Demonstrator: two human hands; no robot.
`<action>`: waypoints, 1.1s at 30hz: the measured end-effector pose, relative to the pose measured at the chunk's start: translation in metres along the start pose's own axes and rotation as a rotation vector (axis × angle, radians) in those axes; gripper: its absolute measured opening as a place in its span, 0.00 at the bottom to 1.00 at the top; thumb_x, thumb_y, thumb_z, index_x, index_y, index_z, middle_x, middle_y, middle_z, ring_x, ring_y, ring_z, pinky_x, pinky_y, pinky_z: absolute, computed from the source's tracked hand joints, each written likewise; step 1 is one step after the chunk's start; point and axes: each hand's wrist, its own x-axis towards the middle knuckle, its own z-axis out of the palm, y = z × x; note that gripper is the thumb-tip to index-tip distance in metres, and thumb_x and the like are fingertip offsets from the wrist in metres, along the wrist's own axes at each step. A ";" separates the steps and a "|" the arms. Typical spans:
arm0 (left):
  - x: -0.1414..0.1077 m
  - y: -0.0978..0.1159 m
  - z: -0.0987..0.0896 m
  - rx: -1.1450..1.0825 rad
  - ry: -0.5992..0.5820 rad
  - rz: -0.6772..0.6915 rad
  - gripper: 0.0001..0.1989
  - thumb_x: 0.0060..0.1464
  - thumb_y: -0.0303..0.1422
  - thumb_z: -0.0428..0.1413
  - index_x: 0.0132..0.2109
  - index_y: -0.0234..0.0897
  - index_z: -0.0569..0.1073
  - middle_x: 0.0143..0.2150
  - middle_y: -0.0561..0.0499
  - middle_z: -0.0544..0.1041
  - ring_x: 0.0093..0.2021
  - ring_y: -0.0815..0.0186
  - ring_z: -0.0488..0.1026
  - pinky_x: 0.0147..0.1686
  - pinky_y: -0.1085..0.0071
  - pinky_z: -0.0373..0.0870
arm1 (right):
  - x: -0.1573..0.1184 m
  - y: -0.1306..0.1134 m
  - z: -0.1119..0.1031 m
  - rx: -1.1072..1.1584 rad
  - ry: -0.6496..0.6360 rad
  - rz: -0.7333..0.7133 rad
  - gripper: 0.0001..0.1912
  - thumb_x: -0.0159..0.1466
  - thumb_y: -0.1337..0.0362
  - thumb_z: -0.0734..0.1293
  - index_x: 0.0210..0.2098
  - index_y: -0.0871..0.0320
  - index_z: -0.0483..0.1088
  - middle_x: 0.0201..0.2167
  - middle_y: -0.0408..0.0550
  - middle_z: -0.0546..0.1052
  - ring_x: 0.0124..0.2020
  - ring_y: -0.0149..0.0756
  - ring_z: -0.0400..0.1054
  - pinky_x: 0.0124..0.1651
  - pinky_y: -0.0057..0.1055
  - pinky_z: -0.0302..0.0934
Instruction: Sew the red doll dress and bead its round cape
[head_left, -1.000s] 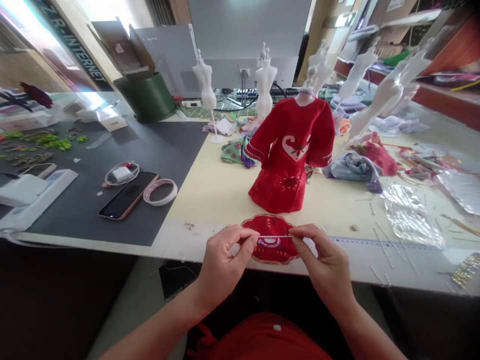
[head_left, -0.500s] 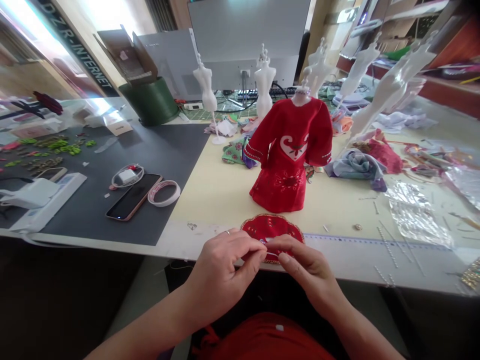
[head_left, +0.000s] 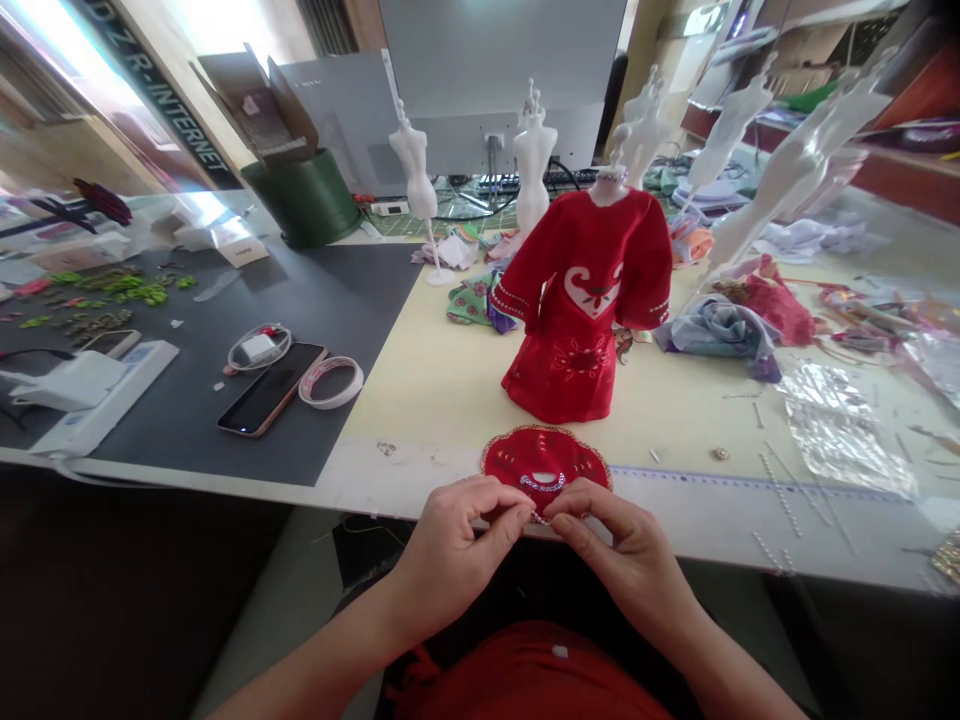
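Note:
A scalloped red embroidered fabric piece [head_left: 517,460] lies at the table's front edge, with a curved row of shiny stones [head_left: 542,486] on it. Over its lower left part, my left hand [head_left: 465,530] is closed with thumb and index fingertips pinched. Facing it from the right, my right hand [head_left: 615,535] is pinched too. A short beaded strand [head_left: 540,519] shows between the two sets of fingertips; I cannot tell which hand grips it. Behind the piece stands a small mannequin in a red embroidered dress [head_left: 574,350].
White mini mannequins [head_left: 414,165] stand at the back. On the dark mat [head_left: 300,300] lie a phone [head_left: 271,390] and a tape roll [head_left: 331,383]. A ruler [head_left: 690,480], bead strands [head_left: 780,492] and a clear plastic bag [head_left: 847,430] are at the right.
Both hands have moved slightly down toward the table's front edge, uncovering the curved row of stones. My right fingertips have come together. The view has shifted slightly.

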 end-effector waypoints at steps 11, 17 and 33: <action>-0.002 -0.007 0.003 -0.061 0.059 -0.065 0.09 0.56 0.33 0.53 0.39 0.38 0.76 0.34 0.52 0.78 0.34 0.69 0.74 0.35 0.76 0.69 | -0.004 -0.002 0.000 0.001 -0.005 0.011 0.08 0.62 0.63 0.64 0.27 0.57 0.71 0.25 0.42 0.72 0.26 0.31 0.66 0.30 0.26 0.60; -0.003 -0.017 0.001 0.047 0.179 0.014 0.10 0.57 0.31 0.52 0.44 0.37 0.75 0.34 0.50 0.77 0.35 0.67 0.73 0.36 0.73 0.70 | -0.003 -0.001 -0.003 -0.021 0.021 0.063 0.09 0.63 0.63 0.64 0.27 0.57 0.70 0.26 0.42 0.72 0.28 0.31 0.65 0.32 0.26 0.60; 0.005 -0.031 0.006 0.553 0.361 0.641 0.09 0.52 0.24 0.58 0.42 0.34 0.73 0.32 0.50 0.76 0.34 0.66 0.68 0.40 0.64 0.64 | 0.000 0.001 -0.005 -0.027 -0.060 0.113 0.09 0.63 0.61 0.63 0.28 0.57 0.70 0.26 0.43 0.71 0.28 0.31 0.64 0.32 0.27 0.57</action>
